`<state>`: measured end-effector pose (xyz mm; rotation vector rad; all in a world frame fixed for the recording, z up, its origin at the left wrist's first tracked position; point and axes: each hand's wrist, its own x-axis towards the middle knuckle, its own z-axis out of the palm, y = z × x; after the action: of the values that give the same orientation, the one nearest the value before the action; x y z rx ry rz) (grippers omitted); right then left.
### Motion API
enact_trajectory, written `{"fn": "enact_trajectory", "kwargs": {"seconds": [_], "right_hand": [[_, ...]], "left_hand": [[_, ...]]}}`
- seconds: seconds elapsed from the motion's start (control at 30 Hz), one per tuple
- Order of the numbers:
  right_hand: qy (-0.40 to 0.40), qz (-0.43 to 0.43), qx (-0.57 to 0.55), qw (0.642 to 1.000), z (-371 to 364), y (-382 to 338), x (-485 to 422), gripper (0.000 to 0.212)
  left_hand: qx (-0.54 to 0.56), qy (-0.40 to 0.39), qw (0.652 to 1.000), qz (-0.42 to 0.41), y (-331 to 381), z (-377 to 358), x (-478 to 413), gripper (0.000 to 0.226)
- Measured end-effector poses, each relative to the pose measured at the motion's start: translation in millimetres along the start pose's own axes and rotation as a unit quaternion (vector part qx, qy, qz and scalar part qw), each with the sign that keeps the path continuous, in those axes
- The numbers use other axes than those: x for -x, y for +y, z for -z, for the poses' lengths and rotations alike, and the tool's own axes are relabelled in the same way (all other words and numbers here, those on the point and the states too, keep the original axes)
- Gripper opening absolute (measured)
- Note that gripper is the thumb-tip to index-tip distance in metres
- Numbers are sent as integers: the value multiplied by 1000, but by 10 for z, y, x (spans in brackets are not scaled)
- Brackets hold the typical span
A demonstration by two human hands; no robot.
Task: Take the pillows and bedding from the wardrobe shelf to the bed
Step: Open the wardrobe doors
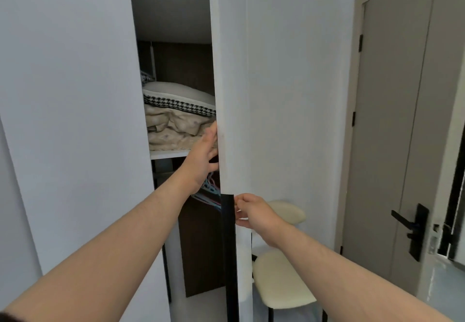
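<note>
A cream pillow (176, 92) with a black-and-white houndstooth band lies on top of folded beige bedding (173, 130) on the white wardrobe shelf (168, 154). A second patterned pillow (146, 78) peeks out behind it at the left. My left hand (203, 158) is flat against the inner edge of the right wardrobe door (234, 95), fingers apart, just in front of the bedding. My right hand (251, 212) grips the black strip handle (229, 246) on that door's edge.
The left wardrobe door (70, 120) stands open at the left. Coloured hangers (208, 190) hang below the shelf. A cream chair (281, 276) stands right of the wardrobe. A beige room door (387, 133) with a black lever handle (412, 228) stands at the right.
</note>
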<state>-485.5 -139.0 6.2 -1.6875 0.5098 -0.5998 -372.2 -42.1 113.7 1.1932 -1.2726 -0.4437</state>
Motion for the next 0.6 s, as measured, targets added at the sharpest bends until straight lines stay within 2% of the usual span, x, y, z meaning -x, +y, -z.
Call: {"fn": "enact_trajectory", "kwargs": {"seconds": [0.13,0.23,0.4,0.53,0.6], "right_hand": [[35,1,-32,999,376,39,228,27],[60,3,-50,997,607,95,325,27],[94,1,-60,994,944,140,398,29],[114,-5,-69,991,1169,205,392,28],[127,-7,-76,989,1252,225,394,28]], "left_hand": [[9,-13,1000,-5,87,-519,-20,61],[19,-23,1000,1,131,-816,-62,45],[38,-32,999,9,116,-1165,-197,66],[44,-24,999,13,76,-1394,-292,55],[52,-26,998,19,55,-1474,-333,58]]}}
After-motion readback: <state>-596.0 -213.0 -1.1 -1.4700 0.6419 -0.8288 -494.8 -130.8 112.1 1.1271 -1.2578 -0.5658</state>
